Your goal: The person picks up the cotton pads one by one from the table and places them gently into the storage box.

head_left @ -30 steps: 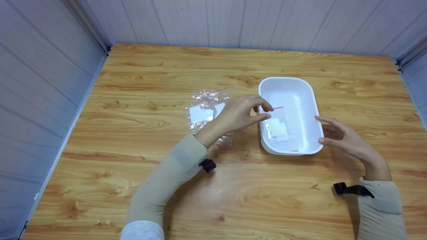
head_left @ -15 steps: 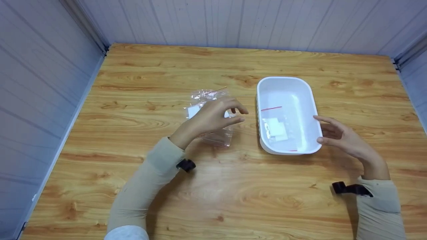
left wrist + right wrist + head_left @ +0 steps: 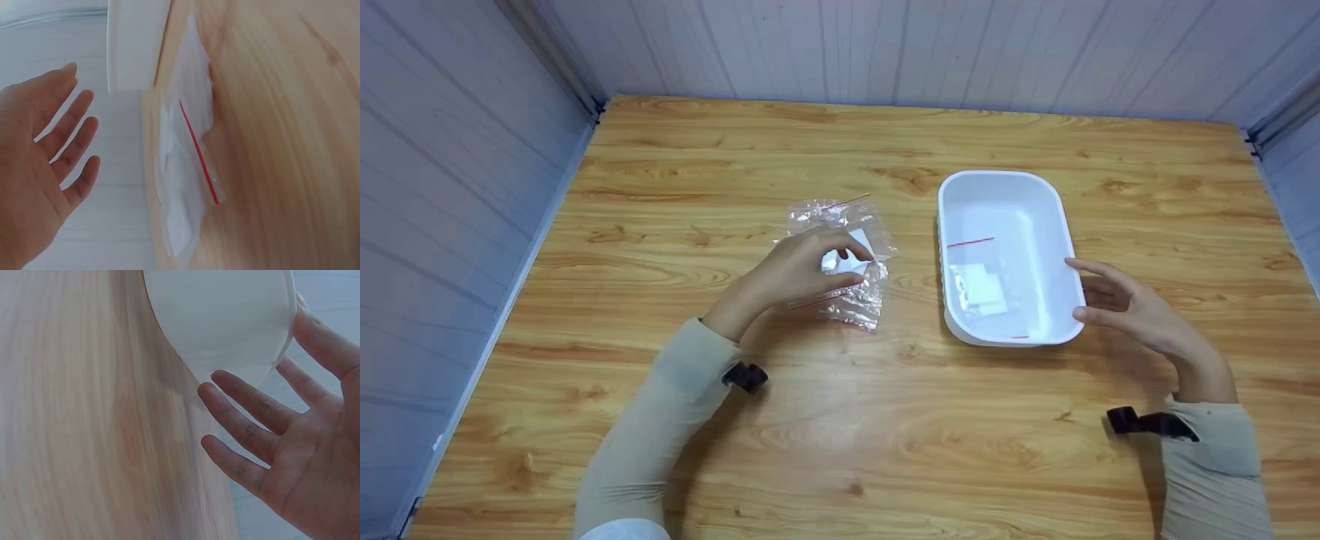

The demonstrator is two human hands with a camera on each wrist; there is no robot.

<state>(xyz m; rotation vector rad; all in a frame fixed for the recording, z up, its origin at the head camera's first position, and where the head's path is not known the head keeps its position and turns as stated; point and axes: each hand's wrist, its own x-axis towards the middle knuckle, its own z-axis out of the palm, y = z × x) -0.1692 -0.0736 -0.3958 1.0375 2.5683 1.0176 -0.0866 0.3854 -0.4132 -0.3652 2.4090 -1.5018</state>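
Note:
Over a loose pile of clear zip bags (image 3: 859, 296) with white squares inside hovers my left hand (image 3: 795, 266), its fingers relaxed and nothing between them. The left wrist view shows that hand (image 3: 45, 129) above and beside the bags (image 3: 185, 152), apart from them; a red zip strip runs along one bag. To the right stands a white plastic tub (image 3: 1039, 225). One zip bag (image 3: 984, 289) with white squares lies inside it. My right hand (image 3: 1144, 311) touches the tub's right rim with thumb and forefinger, and its other fingers extend loosely by the outer wall (image 3: 225, 320).
The wood-grain table (image 3: 840, 435) ends at a pale panel wall (image 3: 855, 49) at the back, with another panel wall (image 3: 457, 187) on the left. Black wrist cameras (image 3: 746, 376) stick out below both forearms.
My left hand has moved left, away from above the tub to over the pile of bags. The right hand stays at the tub's rim, and the bag in the tub has not moved.

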